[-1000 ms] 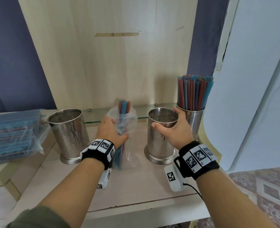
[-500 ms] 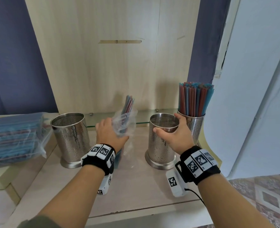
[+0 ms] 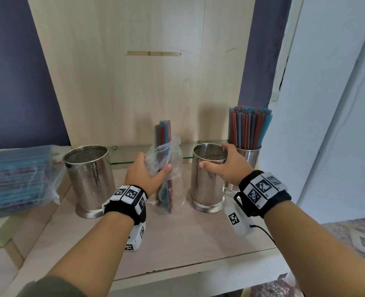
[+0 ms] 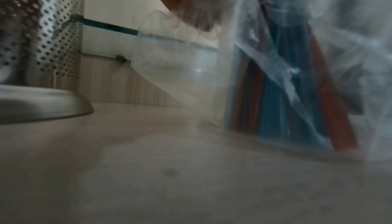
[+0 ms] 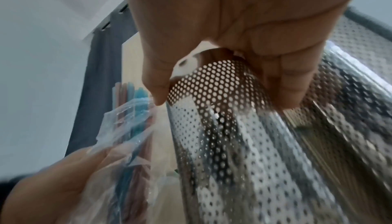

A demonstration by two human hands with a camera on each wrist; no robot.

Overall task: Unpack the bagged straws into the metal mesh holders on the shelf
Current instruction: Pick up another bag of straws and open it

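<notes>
A clear plastic bag of red and blue straws (image 3: 165,168) stands upright on the shelf, straw tips poking out of its open top. My left hand (image 3: 147,172) grips the bag around its middle; the bag (image 4: 282,85) shows close up in the left wrist view. My right hand (image 3: 226,166) holds the rim of the empty middle mesh holder (image 3: 207,185), thumb on the near wall, fingers over the far side; the holder (image 5: 244,135) fills the right wrist view. Another empty mesh holder (image 3: 89,179) stands at the left. A third holder (image 3: 249,155), packed with straws, stands behind my right hand.
A stack of bagged straws (image 3: 16,174) lies on the left ledge. A wooden back panel (image 3: 145,71) rises behind the shelf and a low glass strip (image 3: 130,153) runs along its foot. The shelf front edge (image 3: 177,269) is near me; a white wall (image 3: 337,103) closes the right.
The bag has gone from tilted to upright and the straws stick out higher above its top. My right hand stays on the middle holder's rim.
</notes>
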